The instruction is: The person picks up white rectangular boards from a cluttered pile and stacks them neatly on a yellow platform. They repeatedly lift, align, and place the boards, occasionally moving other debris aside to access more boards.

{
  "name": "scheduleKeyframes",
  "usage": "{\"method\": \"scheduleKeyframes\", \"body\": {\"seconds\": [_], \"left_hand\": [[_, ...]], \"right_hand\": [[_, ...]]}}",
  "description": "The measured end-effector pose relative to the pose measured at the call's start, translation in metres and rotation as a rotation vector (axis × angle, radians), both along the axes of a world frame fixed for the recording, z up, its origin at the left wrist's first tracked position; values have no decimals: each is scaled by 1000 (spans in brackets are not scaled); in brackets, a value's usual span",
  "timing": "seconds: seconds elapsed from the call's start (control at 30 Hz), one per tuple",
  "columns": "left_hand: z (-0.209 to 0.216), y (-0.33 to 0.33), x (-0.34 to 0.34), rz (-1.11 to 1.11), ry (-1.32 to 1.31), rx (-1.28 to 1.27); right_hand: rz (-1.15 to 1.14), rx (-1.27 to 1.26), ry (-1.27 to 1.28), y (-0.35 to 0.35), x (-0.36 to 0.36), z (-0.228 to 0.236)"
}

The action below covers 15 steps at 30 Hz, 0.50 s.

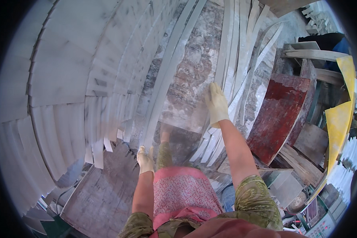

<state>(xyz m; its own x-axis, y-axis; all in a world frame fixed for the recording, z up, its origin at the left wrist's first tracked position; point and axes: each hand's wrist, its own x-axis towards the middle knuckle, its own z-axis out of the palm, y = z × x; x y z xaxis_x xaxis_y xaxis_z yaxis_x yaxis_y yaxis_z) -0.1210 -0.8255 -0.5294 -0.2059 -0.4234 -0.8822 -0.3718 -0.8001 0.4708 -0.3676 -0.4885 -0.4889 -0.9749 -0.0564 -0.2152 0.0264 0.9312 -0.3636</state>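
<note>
Pink patterned cloth (pixel 184 194) over the person's front fills the near foreground, flanked by green sleeves. At far left, white marble slabs (pixel 63 67) stand stacked on edge, fanning up the frame, with shorter offcuts at their foot. Below them a grey-brown slab (pixel 103 198) lies flat, its long edge running up and right. The left hand (pixel 145 158), gloved in white, curls its fingers over the lower corner of a glass-like clear sheet (pixel 184 115). That sheet stands upright at centre, long axis pointing up the frame, leaning against mottled brown stone and narrow pale strips (pixel 234 47). The right hand (pixel 217 104), also gloved, lies nearly flat with fingers extended against the sheet's upper right edge. Little open floor shows around the feet. Right of the arm, a red-stained board (pixel 279 115) leans tilted. A yellow sheet (pixel 341 119) curves down the far right edge, above cluttered stone scraps.
</note>
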Motion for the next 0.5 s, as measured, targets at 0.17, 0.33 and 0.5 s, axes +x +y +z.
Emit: {"method": "scheduleKeyframes", "body": {"seconds": [0.17,0.33,0.5], "left_hand": [[-1,-27,-4,-136,32,-43],[19,-54,9,-940,-26,-155],[78,-32,2,-392,-170,-129]], "right_hand": [[-600,-393,-18,-4,31,-12],[-470,-59,-194,-10,44,-2],[-412,220,-308,-29,17,0]]}}
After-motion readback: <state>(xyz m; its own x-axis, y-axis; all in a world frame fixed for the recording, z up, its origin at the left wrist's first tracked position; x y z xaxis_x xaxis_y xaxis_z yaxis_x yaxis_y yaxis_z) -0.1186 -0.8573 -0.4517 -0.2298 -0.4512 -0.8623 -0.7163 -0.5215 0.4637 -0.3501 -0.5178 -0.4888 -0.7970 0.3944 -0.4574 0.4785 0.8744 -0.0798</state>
